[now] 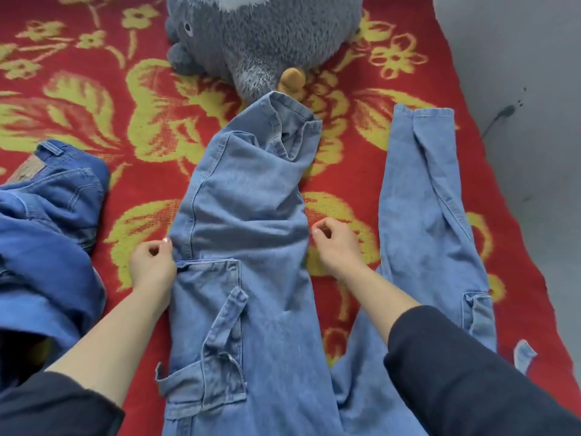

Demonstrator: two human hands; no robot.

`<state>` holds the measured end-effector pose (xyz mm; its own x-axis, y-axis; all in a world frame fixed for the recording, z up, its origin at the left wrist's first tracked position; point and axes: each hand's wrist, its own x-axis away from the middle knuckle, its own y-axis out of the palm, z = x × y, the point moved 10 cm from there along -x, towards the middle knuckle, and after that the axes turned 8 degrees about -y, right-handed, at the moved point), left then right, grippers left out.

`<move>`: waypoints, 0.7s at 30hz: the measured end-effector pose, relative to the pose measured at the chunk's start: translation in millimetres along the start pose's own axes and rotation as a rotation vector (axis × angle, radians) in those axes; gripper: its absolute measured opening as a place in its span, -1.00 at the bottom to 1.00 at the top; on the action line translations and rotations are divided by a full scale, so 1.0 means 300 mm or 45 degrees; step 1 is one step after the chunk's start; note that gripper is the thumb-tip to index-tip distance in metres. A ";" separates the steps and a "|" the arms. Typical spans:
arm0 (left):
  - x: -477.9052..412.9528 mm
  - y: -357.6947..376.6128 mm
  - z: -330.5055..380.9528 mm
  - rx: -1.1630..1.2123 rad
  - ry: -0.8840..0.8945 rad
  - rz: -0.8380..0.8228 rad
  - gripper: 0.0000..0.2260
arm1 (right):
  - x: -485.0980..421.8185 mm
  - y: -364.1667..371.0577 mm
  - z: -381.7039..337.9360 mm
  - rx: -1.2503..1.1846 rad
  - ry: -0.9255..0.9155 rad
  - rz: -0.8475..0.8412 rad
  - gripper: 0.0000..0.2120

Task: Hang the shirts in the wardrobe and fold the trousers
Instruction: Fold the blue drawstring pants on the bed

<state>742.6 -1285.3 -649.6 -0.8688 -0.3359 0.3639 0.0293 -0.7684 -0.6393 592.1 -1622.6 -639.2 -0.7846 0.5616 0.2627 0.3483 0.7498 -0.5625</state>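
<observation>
Checking labels first: spotting a tan patch (30, 168) on the waistband of the dark jeans (47, 231), heaped at far left. Trying to read it and failing, print too blurred.

Working over a red blanket (94, 121) patterned with yellow flowers and leaves, covering the whole surface. Catching a plain grey surface (518, 58) along the right edge, flecked with a few dark smudges; wall or floor, hard telling which. Noting a grey plush (261, 36) sitting at the top, its tan foot just beyond the nearest hem.

Now down to the light jeans (251, 199), lying on the blanket with the legs pointing away and spread well apart, one in the middle, one at right. Seeing a strapped pocket (220, 325) sewn on the middle leg.

Pinching the left edge of that middle leg with the left hand (152, 265), just above the pocket, fingers curled in. Bringing curled fingertips of the right hand (334, 247) to the leg's right edge; not managing to tell whether any cloth is caught between them. Showing dark sleeves (471, 372) pushed up both forearms.
</observation>
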 end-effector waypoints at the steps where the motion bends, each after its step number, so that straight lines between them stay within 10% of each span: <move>1: 0.003 0.019 -0.008 0.013 0.008 -0.069 -0.79 | 0.007 -0.011 0.031 0.125 0.014 -0.052 -0.89; 12: 0.417 -0.116 -0.363 -0.130 0.040 -0.280 -0.43 | 0.575 -0.040 0.152 0.723 -0.258 -0.091 -0.61; 21: 0.763 -0.364 -0.765 -0.356 -0.157 -0.333 -0.33 | 1.250 -0.243 0.527 0.530 0.607 0.455 -0.20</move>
<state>427.1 -1153.2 -652.1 -0.7628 -0.2243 0.6065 -0.3357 -0.6643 -0.6679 191.5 -1522.1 -623.6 -0.3175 0.9100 0.2666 0.2434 0.3499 -0.9046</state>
